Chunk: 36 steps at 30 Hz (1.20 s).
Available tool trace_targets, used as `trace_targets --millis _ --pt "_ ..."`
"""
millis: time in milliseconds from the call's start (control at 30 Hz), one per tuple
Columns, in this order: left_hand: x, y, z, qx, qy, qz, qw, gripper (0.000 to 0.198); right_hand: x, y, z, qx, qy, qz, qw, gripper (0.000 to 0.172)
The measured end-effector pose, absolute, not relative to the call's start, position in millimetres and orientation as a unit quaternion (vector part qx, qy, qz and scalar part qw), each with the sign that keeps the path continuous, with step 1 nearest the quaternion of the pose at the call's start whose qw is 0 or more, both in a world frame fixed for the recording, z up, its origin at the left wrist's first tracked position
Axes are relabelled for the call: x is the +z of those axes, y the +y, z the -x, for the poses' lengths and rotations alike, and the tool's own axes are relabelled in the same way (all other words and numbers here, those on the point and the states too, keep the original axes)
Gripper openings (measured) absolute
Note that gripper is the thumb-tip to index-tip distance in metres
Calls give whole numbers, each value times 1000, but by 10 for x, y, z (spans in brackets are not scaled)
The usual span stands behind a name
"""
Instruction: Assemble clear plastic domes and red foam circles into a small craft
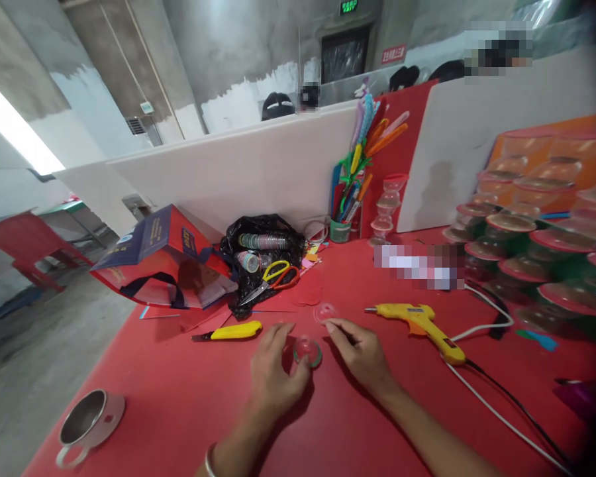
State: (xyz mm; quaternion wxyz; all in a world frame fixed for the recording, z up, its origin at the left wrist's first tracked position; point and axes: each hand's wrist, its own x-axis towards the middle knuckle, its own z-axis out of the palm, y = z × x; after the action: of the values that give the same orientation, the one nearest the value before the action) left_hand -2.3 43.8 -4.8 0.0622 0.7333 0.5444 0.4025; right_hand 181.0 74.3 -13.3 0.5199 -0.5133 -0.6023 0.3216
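Observation:
My left hand [277, 372] lies low over the red table with its fingers apart. Its thumb tip touches the edge of a small clear round cup with a green rim [308, 353]. My right hand [361, 352] pinches the near edge of a thin clear plastic disc [324, 312] between thumb and fingertips, just beyond the cup. To the right lies a yellow glue gun [412, 321], its nozzle pointing left. A yellow utility knife [233, 330] is left of my left hand.
Scissors [273, 281] lie on a black plastic bag [283, 232] holding stacked cups. A gift bag [153, 258] stands at left, a mug [93, 424] near the front left. A pen cup [340, 229] and stacked clear bowls [511, 232] stand behind. Cords [506, 417] run at right.

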Motion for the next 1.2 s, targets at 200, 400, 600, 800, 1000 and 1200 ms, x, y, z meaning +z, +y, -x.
trace_targets --millis 200,400,600,800,1000,1200 --pt "25 422 -12 415 537 -730 80 31 -138 789 -1862 207 -587 583 522 41" --pt "-36 394 -49 425 489 -757 82 52 -394 949 -1885 -4 -733 526 432 50" --pt "-23 341 -111 386 469 -785 120 66 -604 1008 -1883 -50 -784 497 370 48" --pt "34 333 -162 346 500 -782 137 39 -606 1009 -1886 -32 -780 505 368 44" --pt "-38 395 -136 402 528 -745 65 34 -408 949 -1851 -9 -720 533 446 38" --pt "-15 499 -6 418 584 -694 -51 27 -288 889 -1836 18 -692 550 468 37"
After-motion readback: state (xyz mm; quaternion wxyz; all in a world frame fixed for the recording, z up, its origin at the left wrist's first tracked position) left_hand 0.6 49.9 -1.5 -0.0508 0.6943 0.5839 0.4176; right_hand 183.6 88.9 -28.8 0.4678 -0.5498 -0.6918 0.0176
